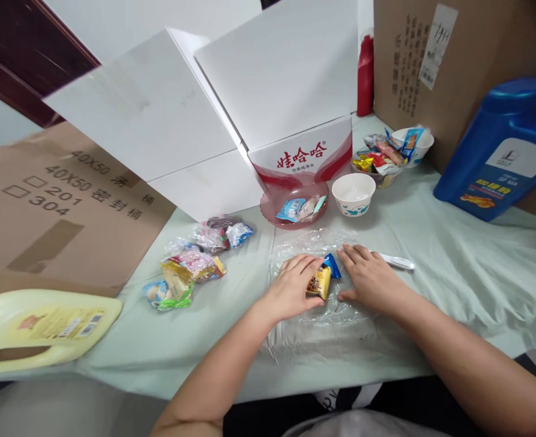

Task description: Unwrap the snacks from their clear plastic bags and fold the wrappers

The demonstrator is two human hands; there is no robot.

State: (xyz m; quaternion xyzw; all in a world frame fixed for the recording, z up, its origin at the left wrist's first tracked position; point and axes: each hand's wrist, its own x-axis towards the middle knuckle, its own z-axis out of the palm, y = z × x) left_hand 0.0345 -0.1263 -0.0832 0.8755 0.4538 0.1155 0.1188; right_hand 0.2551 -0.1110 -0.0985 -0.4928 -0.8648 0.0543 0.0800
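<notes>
My left hand (292, 288) is closed around a small yellow snack packet (322, 283), its thumb at the near side and fingers over the top. Against the far side of that packet lies a blue packet (332, 266). Both sit on a sheet of clear plastic film (290, 331) spread over the cloth. Just to the right, my right hand (363, 276) lies palm down on the film, fingers stretched and thumb apart, holding nothing. A white-handled tool (399, 262) pokes out beyond the right hand; its other end is hidden.
Several wrapped snack bundles (195, 264) lie at left. Behind the film stand a pink glass bowl (268, 215) with packets and a white bowl (353, 200); snack-filled containers (381, 159) are farther back. Bottles, yellow (67, 321) and blue (486, 164), and cartons (67, 212) flank the table.
</notes>
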